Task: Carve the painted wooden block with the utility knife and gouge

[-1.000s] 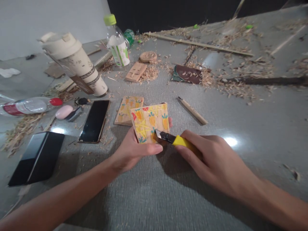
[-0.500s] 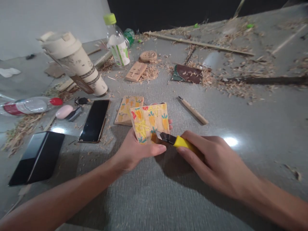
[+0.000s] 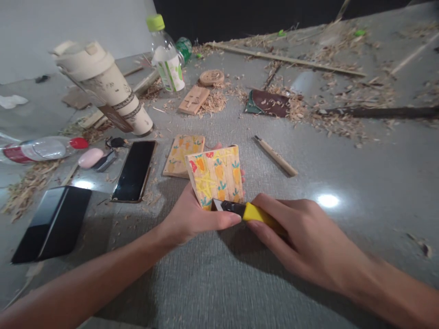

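Note:
My left hand (image 3: 195,212) grips a painted wooden square (image 3: 217,173) with orange carrots and yellow scribbles, tilted up toward me, its thumb along the near edge. In my right hand (image 3: 302,233) is a yellow utility knife (image 3: 259,215). The knife's blade lies at the square's lower edge, just above my left thumb. Behind the held square, a second painted wooden piece (image 3: 181,153) lies on the table, partly covered by it.
A phone (image 3: 134,171), a folded black device (image 3: 53,224), a cream tumbler (image 3: 109,89) and bottles are at the left. A carving tool (image 3: 276,155) lies right of centre. Farther back are carved wood pieces, a pouch (image 3: 269,103) and wood shavings.
The knife blade has moved down and left, from the face of the square to its lower edge. My right hand has shifted slightly with it, and the square is tilted slightly differently.

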Demonstrator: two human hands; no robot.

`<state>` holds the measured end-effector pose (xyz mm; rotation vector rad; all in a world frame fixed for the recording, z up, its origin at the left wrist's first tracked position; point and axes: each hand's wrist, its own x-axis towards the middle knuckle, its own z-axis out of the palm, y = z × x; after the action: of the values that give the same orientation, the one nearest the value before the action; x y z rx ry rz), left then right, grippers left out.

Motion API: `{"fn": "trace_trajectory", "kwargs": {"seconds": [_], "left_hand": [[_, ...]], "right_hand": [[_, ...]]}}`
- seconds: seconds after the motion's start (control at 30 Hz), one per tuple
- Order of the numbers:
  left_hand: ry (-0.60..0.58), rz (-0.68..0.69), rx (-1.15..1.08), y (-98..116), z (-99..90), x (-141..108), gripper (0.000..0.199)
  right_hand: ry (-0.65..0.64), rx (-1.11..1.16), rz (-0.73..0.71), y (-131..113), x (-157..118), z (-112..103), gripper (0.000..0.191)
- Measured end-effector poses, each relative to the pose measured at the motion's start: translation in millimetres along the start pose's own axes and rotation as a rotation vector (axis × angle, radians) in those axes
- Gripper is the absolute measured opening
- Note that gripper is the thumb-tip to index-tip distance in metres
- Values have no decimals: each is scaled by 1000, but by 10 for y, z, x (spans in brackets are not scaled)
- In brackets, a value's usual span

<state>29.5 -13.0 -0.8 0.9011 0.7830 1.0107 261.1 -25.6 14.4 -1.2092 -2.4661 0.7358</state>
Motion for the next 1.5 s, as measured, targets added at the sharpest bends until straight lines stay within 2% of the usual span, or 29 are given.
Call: {"fn": "trace_trajectory", "kwargs": {"seconds": [0.17,0.3,0.5,0.7,0.9,0.97,1.07,1.13,1.27,1.37,1.5], "left_hand": [[-20,-7,55,28,9,2,73],[-24,-3,98,31,3,-8,69],[23,38,121,-3,-9,-21,56],[78,15,154,-6,4,-38,65],[127,30,217,20,34,-38,62],[117,24,209,12,21,-36,65],[82,6,161,-13,-2,-30,68],[69,10,118,-24,-3,-26,79],[52,27,75,-9,19,-15,97],[43,26,80,4,21,-8,94],[56,22,116,-11,-15,-7,74]], "right_hand": [[-1,-16,-11,3,6,-2,34],[26,-52,-34,-8,22,-7,33],[131,-140,-61,-49,5,13,32],[237,-232,-92,-52,-21,87,32],[333,-420,-146,-45,-43,112,27],[319,-402,-140,-52,-36,105,27],[227,-229,-133,-62,-12,92,30],[169,-116,-129,-67,2,85,29],[159,-49,-107,-74,12,87,29],[192,-91,-116,-64,19,93,30],[287,-245,-160,-35,15,88,32]]}}
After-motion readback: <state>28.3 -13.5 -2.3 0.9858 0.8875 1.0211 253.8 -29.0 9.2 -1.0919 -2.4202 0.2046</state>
